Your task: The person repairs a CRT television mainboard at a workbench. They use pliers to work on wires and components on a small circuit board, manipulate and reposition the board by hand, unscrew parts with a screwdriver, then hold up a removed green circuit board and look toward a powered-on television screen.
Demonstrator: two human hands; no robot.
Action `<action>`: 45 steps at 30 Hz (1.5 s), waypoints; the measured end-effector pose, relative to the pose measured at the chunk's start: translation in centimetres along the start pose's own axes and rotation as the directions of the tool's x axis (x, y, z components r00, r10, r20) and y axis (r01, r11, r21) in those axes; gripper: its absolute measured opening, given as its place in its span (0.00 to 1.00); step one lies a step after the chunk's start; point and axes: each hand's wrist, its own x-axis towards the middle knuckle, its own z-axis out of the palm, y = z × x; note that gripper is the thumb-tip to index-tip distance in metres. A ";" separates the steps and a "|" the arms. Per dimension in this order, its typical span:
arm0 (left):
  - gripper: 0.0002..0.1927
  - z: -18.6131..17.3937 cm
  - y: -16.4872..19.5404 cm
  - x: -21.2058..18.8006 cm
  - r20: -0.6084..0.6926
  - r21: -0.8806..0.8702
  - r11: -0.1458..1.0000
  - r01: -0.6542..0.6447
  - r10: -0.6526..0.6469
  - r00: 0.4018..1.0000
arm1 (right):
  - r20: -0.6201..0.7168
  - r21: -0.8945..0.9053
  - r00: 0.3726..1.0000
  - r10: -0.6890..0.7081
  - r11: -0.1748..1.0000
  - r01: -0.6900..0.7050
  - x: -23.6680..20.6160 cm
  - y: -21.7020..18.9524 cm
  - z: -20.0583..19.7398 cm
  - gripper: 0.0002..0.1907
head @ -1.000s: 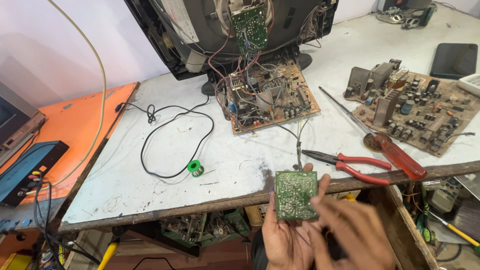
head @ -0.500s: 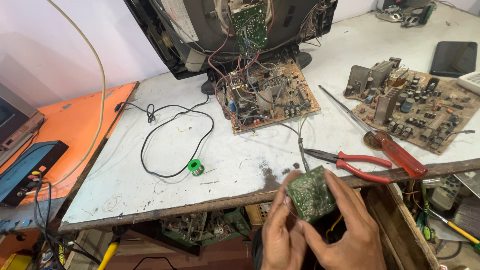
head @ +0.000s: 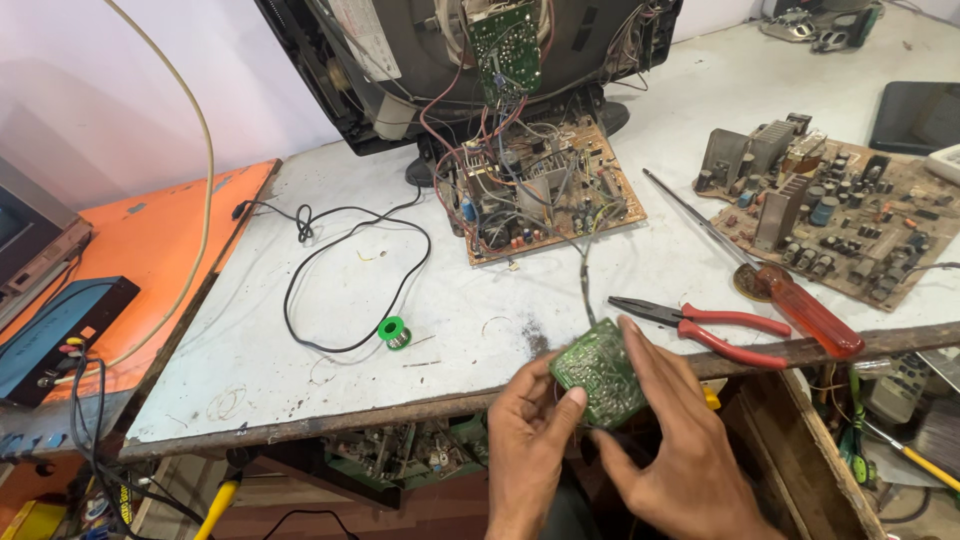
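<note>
i am looking down at my two bare hands at the near edge of a white tabletop [head: 620, 290]. both hands hold a small green circuit board [head: 598, 372], tilted, solder side up, just over the worn wooden front edge of the tabletop. my left hand [head: 527, 440] has its grip pinching the board's left and lower edge, thumb on top. my right hand [head: 680, 455] has its grip pinching the board's right side, fingers reaching along its upper edge. thin wires rise from the board toward a larger brown circuit board [head: 545, 190] crowded with parts, lying flat further back on the tabletop. behind that stands an opened television chassis [head: 400, 60] with another green board upright in it. just to the right of my hands lie red-handled pliers [head: 715, 328], and beside them a long screwdriver with a red handle [head: 790, 300]. further right sits a second brown board with heat sinks [head: 840, 215]. to the left of my hands, a small green spool of solder [head: 394, 331] rests by a looped black cable [head: 330, 260]. an orange surface [head: 150, 240] adjoins the tabletop on the left.
</note>
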 end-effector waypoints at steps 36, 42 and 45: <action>0.44 -2.5 0.4 4.0 0.285 0.518 0.764 -0.385 0.270 0.920 | 0.081 -0.446 0.987 0.141 0.891 -0.090 -15.5 15.4 -19.0 0.16; 0.44 -1.6 0.3 3.1 0.220 0.494 0.822 -0.283 0.197 0.955 | 0.090 -0.560 0.773 0.628 0.674 -0.482 -17.0 20.9 -23.9 0.11; 0.44 -1.2 0.4 2.9 0.213 0.495 0.826 -0.269 0.185 0.959 | 0.231 -0.752 0.669 0.706 0.566 -0.338 -16.8 22.2 -24.0 0.13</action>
